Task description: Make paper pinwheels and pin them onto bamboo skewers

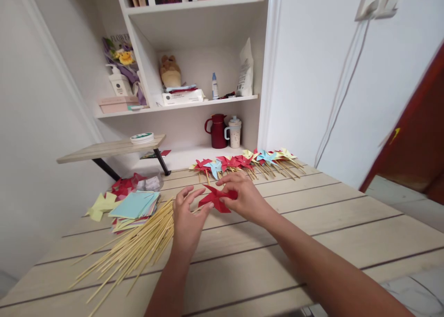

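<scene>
Red folded paper, a pinwheel (218, 198) in shape, is sitting between both hands just above the wooden counter (312, 224). The right hand (243, 198) is curling over its right side, fingers bent and pinching the paper near the centre. The left hand (187, 217) is meeting it from the left, thumb and fingertips closing on the nearest point while the other fingers are fanning up loosely. Both forearms are reaching in from the lower edge of the view.

Left of the left hand, a loose heap of bamboo skewers (135, 250) is lying spread across the counter, touching a stack of coloured paper squares (133, 208). Beyond the hands, a row of finished pinwheels (246, 162) in red, blue and yellow is lying along the far edge. Behind them, a dark red jug (217, 131) and a pale cup (234, 132) are standing in a white shelf unit (194, 5).
</scene>
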The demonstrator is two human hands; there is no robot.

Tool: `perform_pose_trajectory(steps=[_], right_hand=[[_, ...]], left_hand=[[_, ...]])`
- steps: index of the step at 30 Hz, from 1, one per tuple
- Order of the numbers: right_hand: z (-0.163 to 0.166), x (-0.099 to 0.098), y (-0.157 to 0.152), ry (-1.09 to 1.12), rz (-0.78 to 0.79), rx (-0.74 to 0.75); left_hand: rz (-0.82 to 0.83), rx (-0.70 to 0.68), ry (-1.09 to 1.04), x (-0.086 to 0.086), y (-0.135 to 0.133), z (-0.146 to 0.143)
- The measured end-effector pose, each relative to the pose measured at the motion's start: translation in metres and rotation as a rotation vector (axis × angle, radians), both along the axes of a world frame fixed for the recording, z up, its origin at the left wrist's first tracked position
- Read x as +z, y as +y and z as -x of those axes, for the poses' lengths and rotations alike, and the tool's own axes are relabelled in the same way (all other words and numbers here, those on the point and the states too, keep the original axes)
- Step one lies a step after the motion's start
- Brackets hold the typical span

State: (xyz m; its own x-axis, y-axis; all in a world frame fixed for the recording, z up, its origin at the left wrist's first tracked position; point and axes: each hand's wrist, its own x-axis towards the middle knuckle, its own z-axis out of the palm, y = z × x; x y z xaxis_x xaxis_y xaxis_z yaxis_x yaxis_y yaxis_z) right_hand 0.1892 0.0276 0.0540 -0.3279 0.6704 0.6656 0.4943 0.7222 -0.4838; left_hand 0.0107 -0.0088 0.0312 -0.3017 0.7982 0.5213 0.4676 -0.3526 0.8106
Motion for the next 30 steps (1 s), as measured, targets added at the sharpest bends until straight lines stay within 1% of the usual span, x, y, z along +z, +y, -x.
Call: perform_pose_trajectory(steps=[5, 11, 21, 28, 30], right_hand=[[0.0023, -0.0028, -0.0011, -0.116, -0.022, 0.014], [0.0027, -0.0054, -0.0004, -0.147, -0.026, 0.022], [0.0031, -0.0058, -0.0013, -0.172, -0.034, 0.009], [0.0031, -0.0070, -0.0011, -0.155, -0.031, 0.028], [0.0034, -0.0087, 0.0001, -0.146, -0.031, 0.026]], left_hand=[[-0.018, 0.000, 0.075, 0.0001, -0.0015, -0.0048], [0.022, -0.011, 0.219, -0.0005, -0.0036, -0.0081], [0.010, -0.018, 0.214, -0.0040, -0.0019, -0.0063], [0.003, -0.026, 0.256, -0.0031, -0.0022, -0.0081], [0.010, -0.030, 0.231, -0.0028, -0.0017, -0.0087]])
